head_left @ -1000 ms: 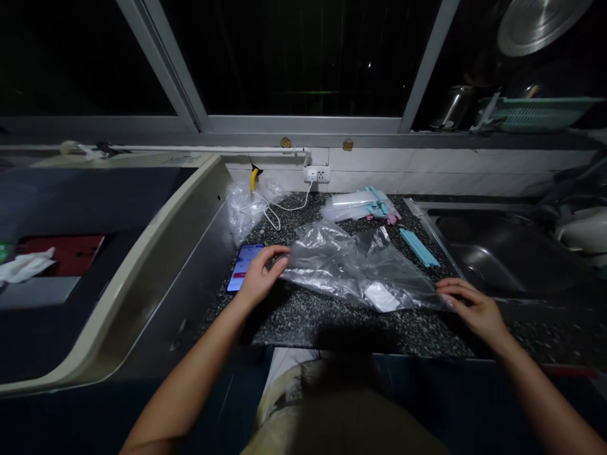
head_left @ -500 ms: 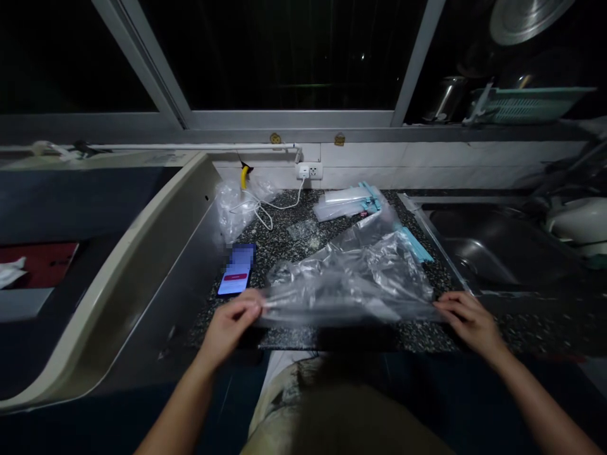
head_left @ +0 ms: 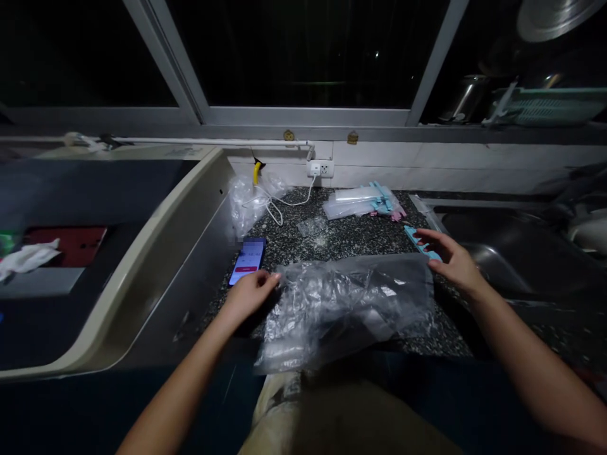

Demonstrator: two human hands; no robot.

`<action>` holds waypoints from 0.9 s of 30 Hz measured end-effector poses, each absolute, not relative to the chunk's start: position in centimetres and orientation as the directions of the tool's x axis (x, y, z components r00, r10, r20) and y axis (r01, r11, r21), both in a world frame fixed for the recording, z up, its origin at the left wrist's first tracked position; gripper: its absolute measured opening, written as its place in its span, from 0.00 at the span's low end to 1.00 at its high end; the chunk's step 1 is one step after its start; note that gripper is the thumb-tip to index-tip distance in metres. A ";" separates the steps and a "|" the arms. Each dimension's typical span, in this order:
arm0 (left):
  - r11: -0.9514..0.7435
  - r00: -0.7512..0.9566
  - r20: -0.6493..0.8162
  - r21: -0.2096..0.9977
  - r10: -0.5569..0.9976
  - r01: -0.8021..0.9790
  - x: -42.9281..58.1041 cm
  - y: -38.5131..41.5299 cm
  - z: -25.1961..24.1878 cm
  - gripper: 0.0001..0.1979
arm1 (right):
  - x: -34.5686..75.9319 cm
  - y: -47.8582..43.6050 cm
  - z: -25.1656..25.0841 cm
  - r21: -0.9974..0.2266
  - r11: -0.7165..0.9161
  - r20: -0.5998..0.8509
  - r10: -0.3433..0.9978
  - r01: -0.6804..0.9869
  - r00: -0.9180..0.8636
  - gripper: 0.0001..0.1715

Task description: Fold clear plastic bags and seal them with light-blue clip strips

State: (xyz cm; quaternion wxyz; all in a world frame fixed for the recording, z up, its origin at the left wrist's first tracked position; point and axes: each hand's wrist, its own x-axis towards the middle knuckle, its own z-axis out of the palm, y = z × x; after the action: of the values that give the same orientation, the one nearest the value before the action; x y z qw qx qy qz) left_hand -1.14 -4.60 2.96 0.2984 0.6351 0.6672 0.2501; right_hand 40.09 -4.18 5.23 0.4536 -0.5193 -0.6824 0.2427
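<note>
A crumpled clear plastic bag point(head_left: 351, 297) lies spread over the counter's front edge, its lower left part hanging down. My left hand point(head_left: 251, 294) pinches the bag's upper left corner between thumb and forefinger. My right hand point(head_left: 453, 262) is off the bag, just beyond its upper right corner. Its thumb and fingers are apart around light blue plastic strips point(head_left: 413, 237) lying on the counter; whether they touch is unclear. Farther back lies a stack of folded clear bags point(head_left: 353, 203), with more blue strips point(head_left: 380, 197) and small pink pieces point(head_left: 397, 215) on or beside it.
A phone point(head_left: 247, 259) with a lit screen lies just beyond my left hand. A white cable point(head_left: 294, 203) runs to a wall socket point(head_left: 325, 169). Crumpled clear plastic point(head_left: 246, 202) sits at the back left. A metal sink point(head_left: 497, 246) is on the right, a beige-edged appliance point(head_left: 165, 234) on the left.
The bag, stretched between both hands before, now lies flatter with its far edge pushed back. My right hand let go of it and moved up to the blue strips. The view shifted slightly left.
</note>
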 end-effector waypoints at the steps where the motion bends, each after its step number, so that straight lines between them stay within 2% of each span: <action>1: 0.075 -0.023 -0.085 0.678 0.996 0.732 -0.6 -4.1 3.0 0.21 | 39.6 -4.3 5.4 -0.799 0.390 0.416 0.908 0.457 -0.048 0.41; 3: 0.110 -0.058 -0.102 0.641 0.993 0.759 0.3 -3.3 2.7 0.20 | 39.0 -4.7 5.7 -0.772 0.475 0.511 0.859 0.423 -0.033 0.40; 5: 0.118 -0.053 -0.116 0.668 0.992 0.735 0.5 -2.6 2.0 0.18 | 38.4 -5.2 6.0 -0.710 0.526 0.572 0.819 0.468 -0.050 0.36; 8: 0.107 -0.009 -0.136 0.737 0.991 0.668 0.4 -2.2 0.7 0.18 | 37.5 -5.7 6.5 -0.628 0.510 0.582 0.809 0.588 -0.081 0.21; 10: 0.136 0.020 -0.192 0.761 0.981 0.634 0.3 -2.3 0.1 0.21 | 36.9 -5.7 6.8 -0.626 0.474 0.576 0.816 0.619 -0.043 0.15; 14: 0.229 0.085 -0.310 0.836 0.947 0.498 0.9 -2.8 -0.5 0.23 | 36.3 -5.4 6.8 -0.673 0.419 0.574 0.816 0.610 0.072 0.13; 17: 0.251 0.091 -0.285 0.928 0.954 0.277 1.2 -2.7 -0.6 0.22 | 36.9 -5.0 6.7 -0.750 0.326 0.524 0.824 0.576 0.216 0.13; 21: 0.286 0.066 -0.285 0.958 0.956 0.001 0.2 -1.4 0.3 0.23 | 38.8 -3.9 6.6 -0.891 0.165 0.353 0.839 0.424 0.415 0.15; 24: 0.249 0.043 -0.245 0.958 0.969 -0.143 -0.4 0.4 2.0 0.24 | 40.3 -2.3 6.2 -0.959 0.123 0.238 0.842 0.257 0.484 0.18; 27: 0.179 -0.022 -0.189 0.958 0.982 -0.225 -0.2 2.1 3.9 0.22 | 41.1 -0.4 5.5 -0.972 0.104 0.198 0.844 0.210 0.498 0.20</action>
State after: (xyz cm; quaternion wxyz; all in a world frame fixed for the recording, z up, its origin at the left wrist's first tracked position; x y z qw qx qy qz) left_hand -0.23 2.13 3.88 0.5861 0.3814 0.4961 0.5148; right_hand 41.14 -0.45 5.47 0.6076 -0.6163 -0.4276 0.2612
